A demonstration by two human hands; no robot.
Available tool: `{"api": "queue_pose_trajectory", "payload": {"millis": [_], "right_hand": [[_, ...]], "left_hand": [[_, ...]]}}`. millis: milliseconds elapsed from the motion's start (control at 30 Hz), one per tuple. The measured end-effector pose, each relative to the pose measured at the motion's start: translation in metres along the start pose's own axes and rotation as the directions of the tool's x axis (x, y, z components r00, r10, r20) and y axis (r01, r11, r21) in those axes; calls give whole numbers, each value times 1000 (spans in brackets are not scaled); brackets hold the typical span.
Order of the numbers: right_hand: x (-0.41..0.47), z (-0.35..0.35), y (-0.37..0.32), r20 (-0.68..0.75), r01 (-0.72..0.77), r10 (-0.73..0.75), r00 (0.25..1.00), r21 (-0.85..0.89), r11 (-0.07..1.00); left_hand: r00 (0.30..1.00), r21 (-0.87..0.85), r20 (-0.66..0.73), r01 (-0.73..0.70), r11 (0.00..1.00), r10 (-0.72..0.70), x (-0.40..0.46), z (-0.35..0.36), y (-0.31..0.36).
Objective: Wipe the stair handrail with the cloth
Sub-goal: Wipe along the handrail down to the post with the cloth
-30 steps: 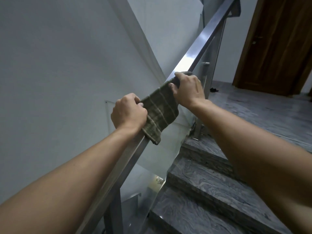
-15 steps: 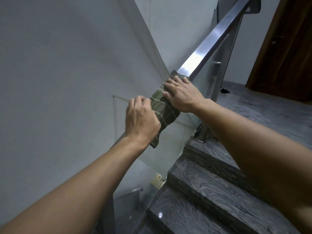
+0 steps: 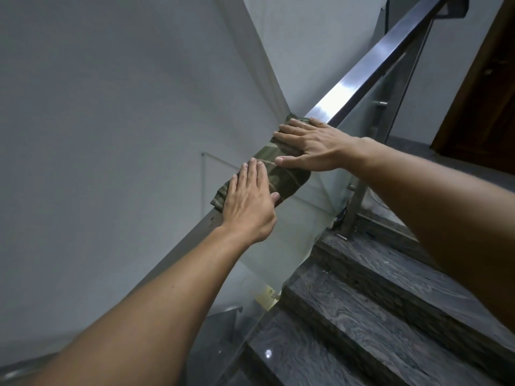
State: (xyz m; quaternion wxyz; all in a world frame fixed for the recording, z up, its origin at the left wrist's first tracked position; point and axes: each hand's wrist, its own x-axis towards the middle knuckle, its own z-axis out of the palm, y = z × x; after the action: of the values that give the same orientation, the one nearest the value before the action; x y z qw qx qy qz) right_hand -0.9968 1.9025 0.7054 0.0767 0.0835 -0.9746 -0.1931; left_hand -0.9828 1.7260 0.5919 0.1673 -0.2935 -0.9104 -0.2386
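On the steel handrail we see the green striped cloth draped over it, our left hand and right hand pressed flat on it, fingers extended, gripping nothing.

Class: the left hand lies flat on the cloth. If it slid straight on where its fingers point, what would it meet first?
Probably the right hand's thumb, just beyond the left hand's fingers on the cloth.

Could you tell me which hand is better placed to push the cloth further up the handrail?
Probably the right hand: it lies flat on the cloth's upper end, beside the bare handrail.
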Motion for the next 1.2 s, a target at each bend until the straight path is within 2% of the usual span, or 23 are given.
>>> {"api": "queue_pose_trajectory", "payload": {"millis": [267,467,600,967,1200], "right_hand": [[2,-2,20,20,129,-129,991,13,992],[-2,7,32,-89,237,-245,965,-91,967],[-3,12,36,-164,267,-287,944,-133,954],[-9,24,28,-271,215,-262,926,-189,958],[-12,29,18,-276,208,-246,929,-161,965]], "left_hand": [[998,21,-56,26,999,-24,-4,4,-2],[992,81,-83,104,991,-98,-9,7,1],[992,100,-92,99,990,-90,-11,8,-1],[990,163,-115,100,982,-82,-12,8,-1],[988,171,-116,125,977,-106,-23,9,0]]}}
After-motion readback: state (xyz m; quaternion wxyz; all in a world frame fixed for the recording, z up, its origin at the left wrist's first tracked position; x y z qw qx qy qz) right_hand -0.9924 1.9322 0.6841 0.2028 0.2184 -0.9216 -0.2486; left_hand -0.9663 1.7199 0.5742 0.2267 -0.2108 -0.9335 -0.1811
